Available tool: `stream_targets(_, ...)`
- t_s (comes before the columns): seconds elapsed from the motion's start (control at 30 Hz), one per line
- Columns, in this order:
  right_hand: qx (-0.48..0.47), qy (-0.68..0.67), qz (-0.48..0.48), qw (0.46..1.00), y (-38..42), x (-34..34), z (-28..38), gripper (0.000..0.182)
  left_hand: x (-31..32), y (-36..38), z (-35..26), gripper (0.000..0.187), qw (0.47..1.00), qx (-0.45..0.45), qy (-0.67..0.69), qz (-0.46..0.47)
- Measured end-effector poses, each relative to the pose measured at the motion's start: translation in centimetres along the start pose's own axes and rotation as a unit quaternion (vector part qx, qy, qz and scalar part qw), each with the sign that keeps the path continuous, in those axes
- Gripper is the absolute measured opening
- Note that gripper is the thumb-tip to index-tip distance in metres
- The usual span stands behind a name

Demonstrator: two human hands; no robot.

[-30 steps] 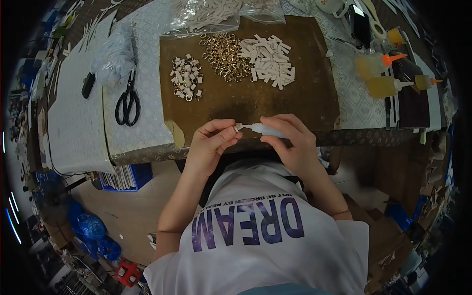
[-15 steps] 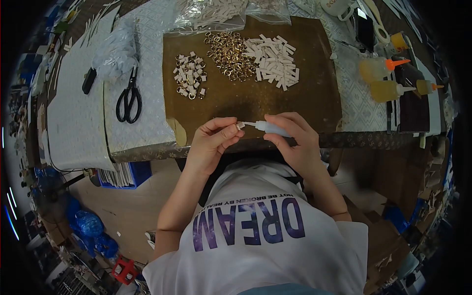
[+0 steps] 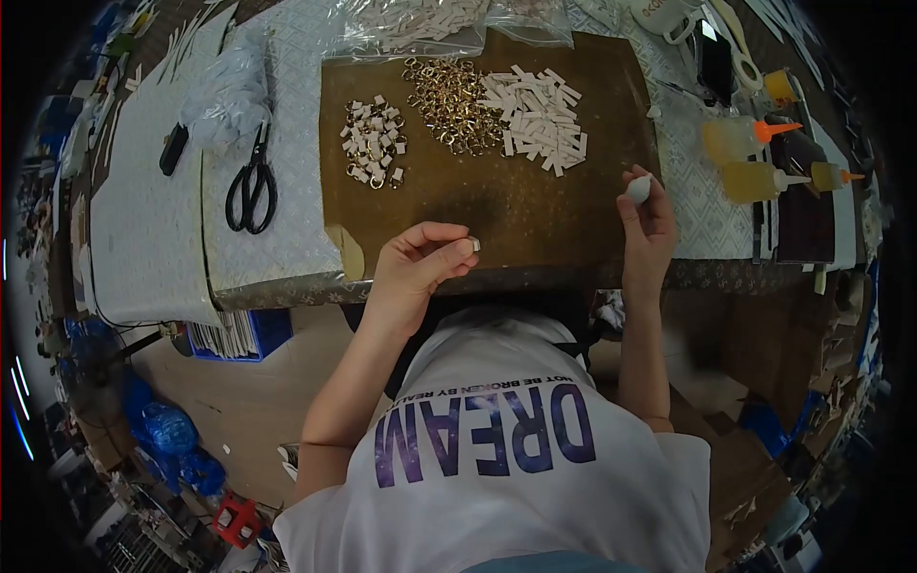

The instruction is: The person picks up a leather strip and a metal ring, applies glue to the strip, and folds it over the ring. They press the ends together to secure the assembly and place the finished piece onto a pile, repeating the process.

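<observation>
Near the front edge of a brown mat (image 3: 535, 215), my left hand (image 3: 425, 260) pinches a small white piece (image 3: 475, 244) between thumb and index finger. My right hand (image 3: 650, 224) is at the mat's right edge, its fingers around a pale glue bottle (image 3: 639, 190). Farther back on the mat lie a pile of gold metal rings (image 3: 453, 107), a pile of flat white strips (image 3: 540, 116) and, to the left, a pile of rings fitted with white pieces (image 3: 373, 141).
Black scissors (image 3: 252, 196) and a clear plastic bag (image 3: 227, 105) lie left of the mat. Bottles of yellow liquid (image 3: 750, 181), a phone (image 3: 713, 62) and a mug (image 3: 663, 13) stand or lie to the right. Filled clear bags (image 3: 406, 27) are at the back.
My right hand has moved right with the glue bottle, away from the small piece, and the bottle has turned. My left hand has stayed nearly in place.
</observation>
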State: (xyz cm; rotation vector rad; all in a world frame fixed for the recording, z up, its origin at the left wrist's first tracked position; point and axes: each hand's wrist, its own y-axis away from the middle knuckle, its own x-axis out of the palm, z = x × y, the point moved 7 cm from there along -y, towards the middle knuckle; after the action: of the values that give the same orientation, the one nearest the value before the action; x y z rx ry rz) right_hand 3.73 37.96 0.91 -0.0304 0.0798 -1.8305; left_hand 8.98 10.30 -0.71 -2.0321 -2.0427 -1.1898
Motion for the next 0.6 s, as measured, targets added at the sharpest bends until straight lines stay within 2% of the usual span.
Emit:
stream_targets(0.13, -0.044, 0.059, -0.024, 0.997, -0.8, -1.2, -1.1, 0.032, 0.0, 0.0, 0.0, 0.018, 1.0, 0.002, -0.014, -0.001)
stream_targets(0.43, -0.06, 0.102, -0.023, 0.993, -1.2, -1.4, -2.3, 0.025, -0.1, -0.2, 0.5, 0.016, 1.0, -0.003, -0.016, -0.009)
stream_targets(0.6, -0.089, 0.136, -0.016, 0.987, -0.9, -0.9, -1.0, 0.036, 0.0, -0.1, 0.5, 0.02, 1.0, -0.003, -0.004, -0.015)
